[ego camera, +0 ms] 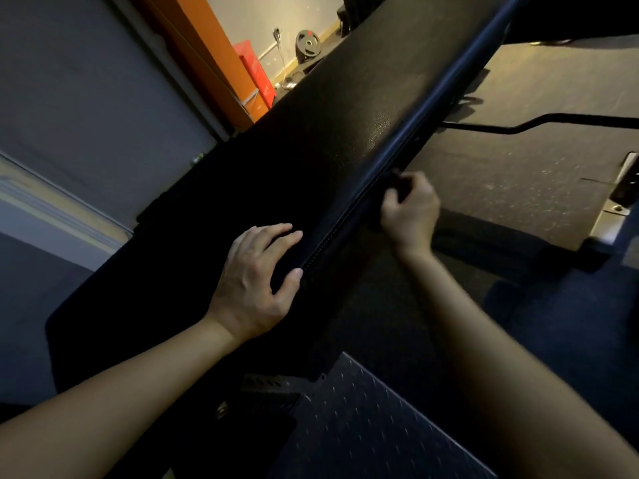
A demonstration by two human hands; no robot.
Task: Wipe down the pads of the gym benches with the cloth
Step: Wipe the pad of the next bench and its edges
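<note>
A long black bench pad runs diagonally from the lower left to the upper right. My left hand rests on the pad's top near its right edge, fingers loosely spread and thumb against the stitched side seam. My right hand is curled against the pad's side edge, just below the seam. It pinches a small dark thing that looks like the cloth; it is too dark to make out clearly.
A dark studded plate lies below the pad near me. A black bar lies on the speckled rubber floor to the right, with a metal frame foot beyond. A weight plate and red box stand by the far wall.
</note>
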